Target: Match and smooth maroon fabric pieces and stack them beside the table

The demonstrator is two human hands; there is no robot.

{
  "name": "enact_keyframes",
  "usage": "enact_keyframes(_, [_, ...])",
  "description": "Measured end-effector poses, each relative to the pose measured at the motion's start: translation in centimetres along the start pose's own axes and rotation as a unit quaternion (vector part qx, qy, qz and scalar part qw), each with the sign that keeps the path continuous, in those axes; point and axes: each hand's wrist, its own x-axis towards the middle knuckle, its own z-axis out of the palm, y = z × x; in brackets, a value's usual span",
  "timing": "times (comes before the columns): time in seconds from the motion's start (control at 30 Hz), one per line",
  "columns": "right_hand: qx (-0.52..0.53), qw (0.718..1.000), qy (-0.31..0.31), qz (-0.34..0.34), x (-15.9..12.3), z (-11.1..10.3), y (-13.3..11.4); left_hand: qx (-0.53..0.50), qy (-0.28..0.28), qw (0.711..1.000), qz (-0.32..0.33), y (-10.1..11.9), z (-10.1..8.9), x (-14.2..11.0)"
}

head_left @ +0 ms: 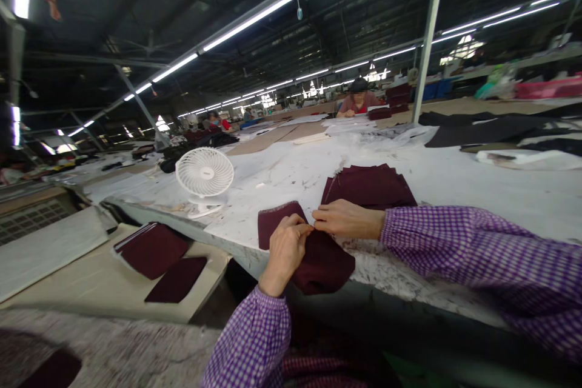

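Both my hands meet over a dark maroon fabric piece that hangs partly over the near edge of the white-covered table. My left hand pinches the fabric's upper edge, thumb and fingertips together. From the right, my right hand pinches the same edge close beside the left fingertips. Another maroon piece shows flat just behind my left hand; whether it joins the held one I cannot tell. Beyond my right hand lies a stack of maroon fabric pieces, its front partly covered by that hand.
A white fan stands left on the table. Maroon pieces lie on a lower beige surface at left. Dark cloth lies far right, by a metal post. A person sits across the table.
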Motion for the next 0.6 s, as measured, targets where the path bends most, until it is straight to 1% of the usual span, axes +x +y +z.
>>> enact_keyframes(0.03, [0.010, 1.000, -0.006, 0.003, -0.1, -0.2, 0.3, 0.006, -0.001, 1.000, 0.000, 0.1, 0.0, 0.0])
enact_keyframes(0.1, [0.049, 0.998, -0.003, 0.035, -0.3, -0.6, 0.7, 0.013, -0.002, 1.000, 0.000, 0.2, 0.0, 0.0])
enact_keyframes(0.17, [0.110, 0.991, 0.030, 0.063, -0.4, -0.9, 0.6, 0.016, 0.001, 1.000, 0.000, 0.2, 0.1, -0.1])
enact_keyframes(0.23, [0.169, 0.982, 0.063, 0.063, -0.3, -1.1, -0.1, 0.017, 0.004, 1.000, 0.000, 0.3, 0.2, -0.1])
enact_keyframes(0.27, [0.188, 0.978, 0.068, 0.062, -0.2, -1.0, -0.5, 0.018, 0.003, 1.000, 0.000, 0.3, 0.2, 0.0])
enact_keyframes(0.37, [0.190, 0.977, 0.049, 0.086, -0.1, -0.8, -1.8, 0.009, -0.006, 1.000, 0.002, 0.3, 0.1, 0.0])
enact_keyframes(0.43, [0.183, 0.977, 0.038, 0.102, -0.1, -0.6, -2.3, -0.015, -0.014, 1.000, 0.004, 0.1, -0.4, -0.2])
enact_keyframes(0.5, [0.188, 0.976, 0.039, 0.100, -0.2, -0.6, -2.4, -0.047, -0.019, 0.999, -0.001, -0.3, -1.2, -0.7])
enact_keyframes(0.6, [0.200, 0.974, 0.051, 0.091, -0.5, -0.6, -2.2, -0.085, -0.011, 0.996, -0.024, -1.3, -2.5, -2.0])
